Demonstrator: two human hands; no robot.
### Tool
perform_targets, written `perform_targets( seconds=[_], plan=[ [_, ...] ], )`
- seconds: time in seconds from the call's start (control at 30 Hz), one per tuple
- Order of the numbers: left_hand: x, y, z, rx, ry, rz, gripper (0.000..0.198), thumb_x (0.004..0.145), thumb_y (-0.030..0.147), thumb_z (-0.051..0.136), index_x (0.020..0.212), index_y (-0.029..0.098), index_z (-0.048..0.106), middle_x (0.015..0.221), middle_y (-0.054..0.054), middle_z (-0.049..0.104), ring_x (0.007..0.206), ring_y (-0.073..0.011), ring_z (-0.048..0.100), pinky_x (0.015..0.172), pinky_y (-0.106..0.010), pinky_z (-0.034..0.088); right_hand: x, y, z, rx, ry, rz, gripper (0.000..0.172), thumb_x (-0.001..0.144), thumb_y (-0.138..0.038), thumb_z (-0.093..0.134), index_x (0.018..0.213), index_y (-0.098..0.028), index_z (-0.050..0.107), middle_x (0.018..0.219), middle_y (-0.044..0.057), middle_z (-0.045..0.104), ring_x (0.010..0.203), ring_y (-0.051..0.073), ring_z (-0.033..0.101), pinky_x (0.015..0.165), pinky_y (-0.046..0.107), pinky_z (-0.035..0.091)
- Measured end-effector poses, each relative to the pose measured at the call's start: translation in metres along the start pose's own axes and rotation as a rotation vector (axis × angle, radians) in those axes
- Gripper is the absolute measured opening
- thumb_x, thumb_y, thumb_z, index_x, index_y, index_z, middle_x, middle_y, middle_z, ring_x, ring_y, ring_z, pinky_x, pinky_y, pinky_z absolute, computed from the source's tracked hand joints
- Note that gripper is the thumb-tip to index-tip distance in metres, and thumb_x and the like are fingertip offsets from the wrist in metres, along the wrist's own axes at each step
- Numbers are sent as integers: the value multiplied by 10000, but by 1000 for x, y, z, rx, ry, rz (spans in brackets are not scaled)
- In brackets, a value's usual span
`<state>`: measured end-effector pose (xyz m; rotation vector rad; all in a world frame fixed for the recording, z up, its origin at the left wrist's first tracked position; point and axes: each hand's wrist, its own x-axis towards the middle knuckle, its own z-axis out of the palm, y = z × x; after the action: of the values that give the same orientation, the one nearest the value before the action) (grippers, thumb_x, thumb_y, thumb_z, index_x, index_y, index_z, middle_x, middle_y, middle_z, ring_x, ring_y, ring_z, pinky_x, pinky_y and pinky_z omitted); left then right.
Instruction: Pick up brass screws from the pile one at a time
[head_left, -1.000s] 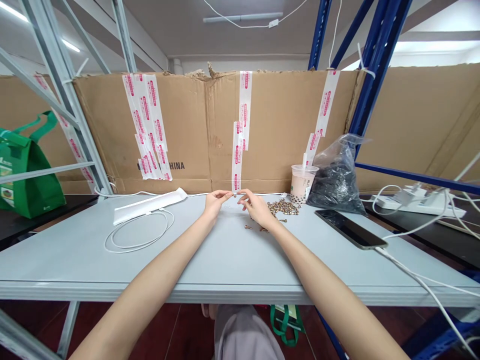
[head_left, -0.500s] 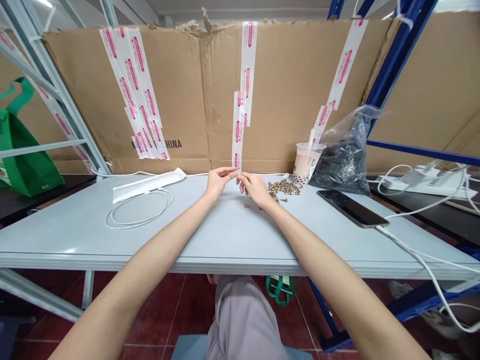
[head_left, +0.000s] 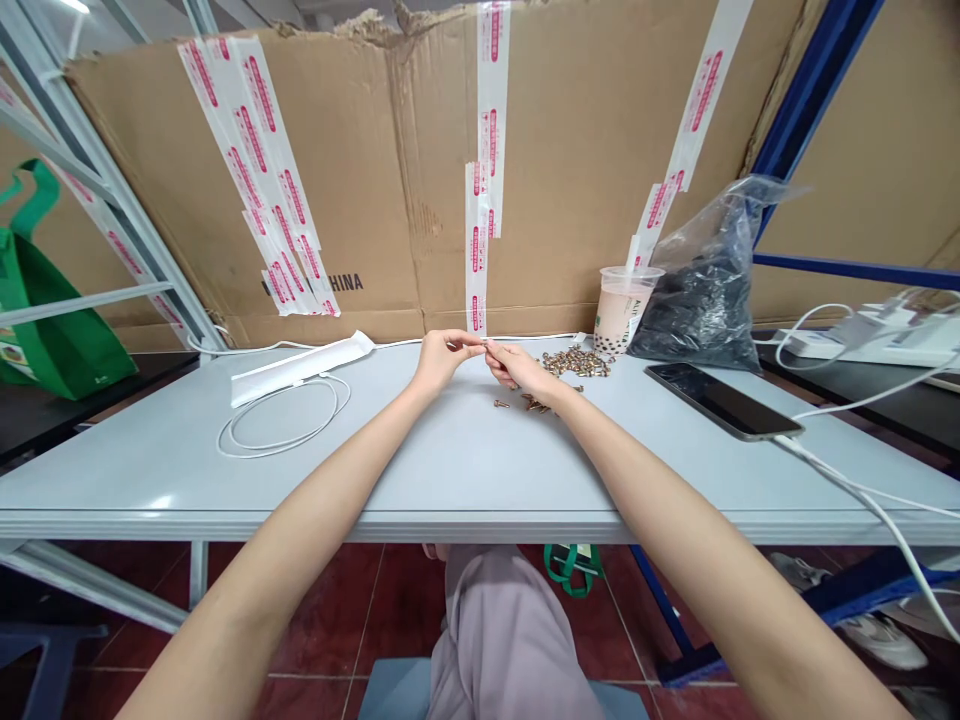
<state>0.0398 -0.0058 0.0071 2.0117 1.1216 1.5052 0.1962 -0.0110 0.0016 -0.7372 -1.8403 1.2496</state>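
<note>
A brown cardboard panel (head_left: 600, 130) is standing upright behind the grey table (head_left: 450, 470). Above the tabletop, my bare forearms are slanting forward and inward, forming a V near the back edge. My left hand (head_left: 439, 362) is pointing right, its thumb and forefinger lying close together; my right hand (head_left: 523, 366) is pointing left, fingers curled, its fingertips meeting those of the left. Both grips are standing narrow; I am unable to tell whether a small part is sitting between the fingertips.

A green bag (head_left: 60, 320) is sitting at far left, concealing its contents. A clear plastic bag (head_left: 701, 310) is standing at back right, containing dark material that I am not able to identify. Just left of it, a clear cup (head_left: 619, 300) is holding a pale drink, with dark round pearls lying at the bottom. Brass-coloured screws (head_left: 577, 362) are lying in a loose pile between my right hand and the cup; a single screw (head_left: 502, 404) is lying apart, nearer to me.
</note>
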Motion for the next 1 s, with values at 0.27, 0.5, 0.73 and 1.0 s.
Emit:
perform_targets(
  seconds=[0.27, 0.5, 0.73, 1.0],
  plan=[
    [-3, -1, 1, 143, 20, 94, 162, 672, 321, 667, 717, 176, 723, 667, -38, 673, 556, -115, 483, 574, -251, 370, 0, 3, -1, -86, 40, 14, 494, 852, -567, 291, 535, -189, 273, 465, -61, 223, 392, 56, 193, 395, 205, 174],
    [-5, 3, 4, 92, 128, 47, 122, 676, 277, 659, 711, 180, 722, 693, -36, 682, 595, -128, 516, 592, -251, 387, 3, 5, -3, -225, 125, -103, 473, 860, -556, 269, 743, -157, 493, 515, -32, 444, 386, 63, 343, 409, 197, 281],
    [-4, 3, 1, 11, 169, 27, 193, 662, 340, 664, 735, 169, 716, 738, -54, 691, 639, -146, 552, 618, -260, 401, 3, -1, -5, -295, 120, -185, 333, 860, -465, 336, 790, -169, 471, 585, -28, 506, 388, 56, 382, 411, 179, 305],
    [-7, 7, 2, 92, 177, 61, 190, 698, 352, 637, 740, 181, 708, 730, -40, 677, 635, -136, 516, 623, -258, 395, 0, -4, -7, -360, 120, -183, 316, 847, -482, 348, 809, -187, 455, 523, -59, 426, 428, 71, 333, 456, 187, 274]
  ],
)
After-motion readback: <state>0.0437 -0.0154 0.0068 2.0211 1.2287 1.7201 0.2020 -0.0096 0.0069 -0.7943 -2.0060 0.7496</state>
